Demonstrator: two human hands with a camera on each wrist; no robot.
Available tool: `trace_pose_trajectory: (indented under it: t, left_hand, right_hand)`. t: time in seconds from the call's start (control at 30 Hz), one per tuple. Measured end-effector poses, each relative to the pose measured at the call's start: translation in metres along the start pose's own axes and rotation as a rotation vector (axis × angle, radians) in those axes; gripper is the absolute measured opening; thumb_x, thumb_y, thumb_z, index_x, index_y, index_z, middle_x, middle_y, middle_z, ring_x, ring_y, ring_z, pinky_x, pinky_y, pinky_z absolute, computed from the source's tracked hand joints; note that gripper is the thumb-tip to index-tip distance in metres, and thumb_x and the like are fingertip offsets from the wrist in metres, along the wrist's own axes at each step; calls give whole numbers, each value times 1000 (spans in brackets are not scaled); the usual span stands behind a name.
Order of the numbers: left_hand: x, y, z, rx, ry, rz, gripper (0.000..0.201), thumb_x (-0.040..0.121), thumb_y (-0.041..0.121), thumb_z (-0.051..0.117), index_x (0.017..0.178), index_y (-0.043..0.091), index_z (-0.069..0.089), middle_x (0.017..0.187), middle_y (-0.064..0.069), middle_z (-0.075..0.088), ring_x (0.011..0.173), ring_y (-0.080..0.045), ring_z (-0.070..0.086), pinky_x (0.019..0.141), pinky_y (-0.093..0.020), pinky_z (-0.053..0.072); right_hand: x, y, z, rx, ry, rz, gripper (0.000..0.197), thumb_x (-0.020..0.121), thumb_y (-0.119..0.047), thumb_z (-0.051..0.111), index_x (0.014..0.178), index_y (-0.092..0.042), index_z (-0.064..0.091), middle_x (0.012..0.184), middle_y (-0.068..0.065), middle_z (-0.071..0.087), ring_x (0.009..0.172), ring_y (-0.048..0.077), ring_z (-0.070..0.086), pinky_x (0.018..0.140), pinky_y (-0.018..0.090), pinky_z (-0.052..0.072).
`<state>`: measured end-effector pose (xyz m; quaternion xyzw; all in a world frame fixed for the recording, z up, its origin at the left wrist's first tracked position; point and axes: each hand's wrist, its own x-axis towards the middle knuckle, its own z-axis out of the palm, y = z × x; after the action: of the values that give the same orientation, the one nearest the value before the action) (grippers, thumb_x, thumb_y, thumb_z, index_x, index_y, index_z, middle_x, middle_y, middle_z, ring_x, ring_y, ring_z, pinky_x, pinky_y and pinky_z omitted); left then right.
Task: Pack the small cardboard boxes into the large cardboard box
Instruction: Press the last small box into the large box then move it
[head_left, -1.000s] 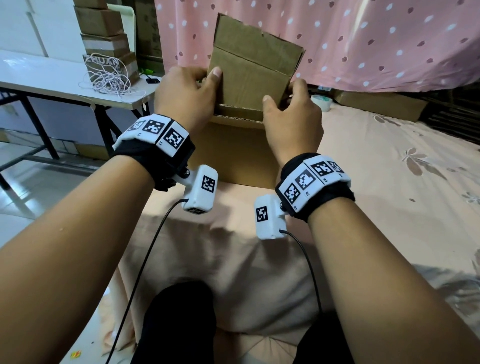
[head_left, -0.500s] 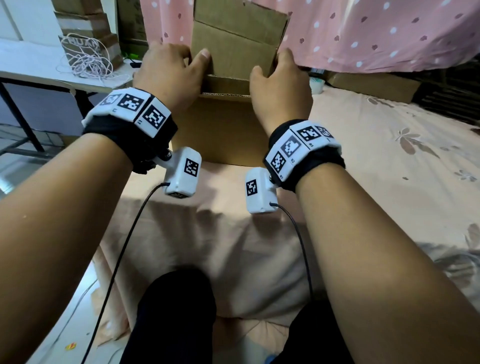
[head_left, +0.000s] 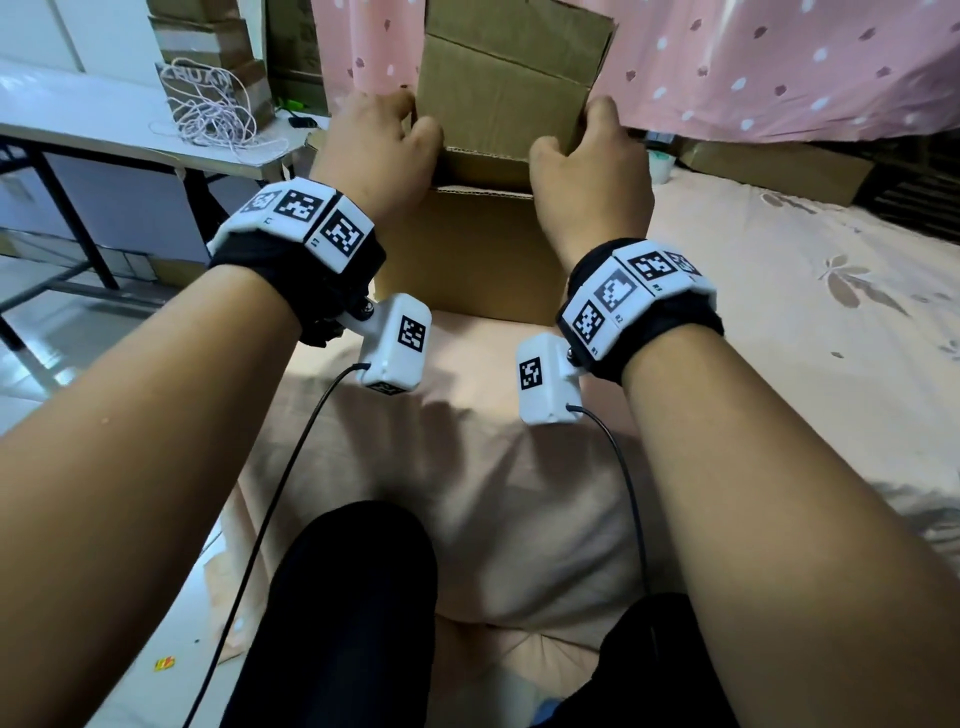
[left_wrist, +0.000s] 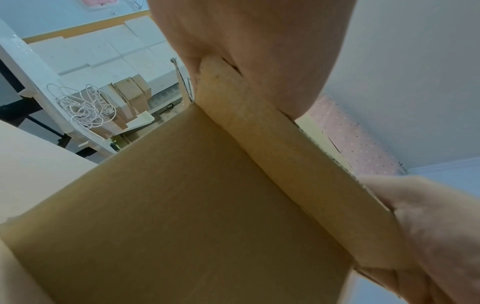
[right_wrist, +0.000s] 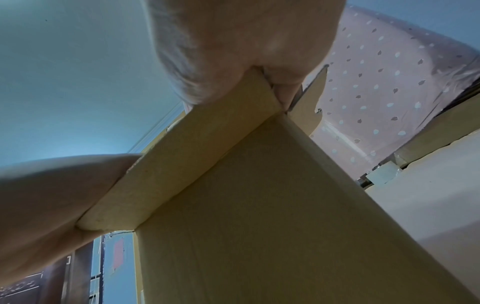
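Note:
The large cardboard box (head_left: 467, 249) stands upright on the bed in front of me, its far flap (head_left: 509, 78) raised. My left hand (head_left: 410, 117) grips the left end of the near flap (left_wrist: 285, 154), thumb on one face and fingers behind. My right hand (head_left: 576, 135) grips the same flap (right_wrist: 182, 164) at its right end. The box's inside is hidden. Small cardboard boxes (head_left: 208, 52) are stacked on the table at the far left, also seen in the left wrist view (left_wrist: 130, 96).
A white table (head_left: 104, 130) with a tangle of white cord (head_left: 208, 114) stands to the left. A pink dotted curtain (head_left: 779, 62) hangs behind the box. Another cardboard box (head_left: 779, 166) and a small white tub (head_left: 660, 166) lie at the bed's far right. My knees are below.
Both hands have kept hold of the box's near flap. The thumbs have drawn in from the inner panel to the flap's edge. The view has shifted slightly.

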<state>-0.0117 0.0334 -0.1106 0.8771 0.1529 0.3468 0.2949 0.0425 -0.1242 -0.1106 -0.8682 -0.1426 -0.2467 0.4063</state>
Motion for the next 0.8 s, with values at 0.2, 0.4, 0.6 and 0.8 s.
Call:
trace_pose_trajectory:
  t: [0.2,0.4,0.6,0.8]
  left_hand:
    - [2,-3,3,5,-5,10,37,94,25,43,107,-2,66,107,-25,66,97,-36,61,74,-34,44]
    - [6,-3,2,51,0,-16,37,95,30,42,90,1,64,101,-14,47,91,-27,46,78,-31,39]
    - [8,-8,4,14,-19,-8,36,91,31,43,74,2,56,85,-19,50,79,-29,48,66,-30,33]
    - [7,-13,7,13,-18,21,37,92,31,43,78,-1,56,84,-19,52,76,-29,47,55,-31,28]
  right_hand:
    - [0,3,0,14,-12,4,39,87,-30,47,122,-14,54,106,9,68,105,36,60,93,45,50]
    - [0,2,0,-6,-21,-16,38,87,-30,44,122,-17,56,110,8,68,106,37,59,94,45,49]
    - [1,1,0,-24,-52,-15,39,89,-29,45,125,-19,54,111,9,69,105,35,59,93,45,49]
    - [5,4,-3,28,-106,-3,40,81,-31,48,119,-19,53,104,4,68,104,37,58,94,46,50]
